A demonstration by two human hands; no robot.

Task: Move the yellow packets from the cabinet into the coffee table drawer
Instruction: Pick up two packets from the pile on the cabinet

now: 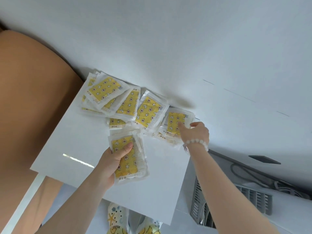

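**Yellow packets half gathered from the cabinet top**

The yellow packets [128, 105] lie fanned and overlapping on the white cabinet top [67, 141], close against the wall. None of them is near a drawer, and no drawer is in view. The left hand [114, 164] grips a stack [130, 159] of them just above the surface, fingers curled underneath and thumb pressed flat on the top face. The right hand [197, 132], with a bead bracelet [196, 141] on its wrist, reaches to the rightmost packet [175, 122]. Its fingers appear to pinch that packet at the near right edge.

These look like thin, flat sachets in glossy clear wrappers: very light, limp and probably slick against one another. A loose stack is likely to slide apart if it is squeezed only at one corner. The safer hold seems to be across the middle of the broad faces, thumb on top and fingers below, as the left hand has it. Single packets lying flat are best lifted by a free edge or by the wrapper's sealed border.
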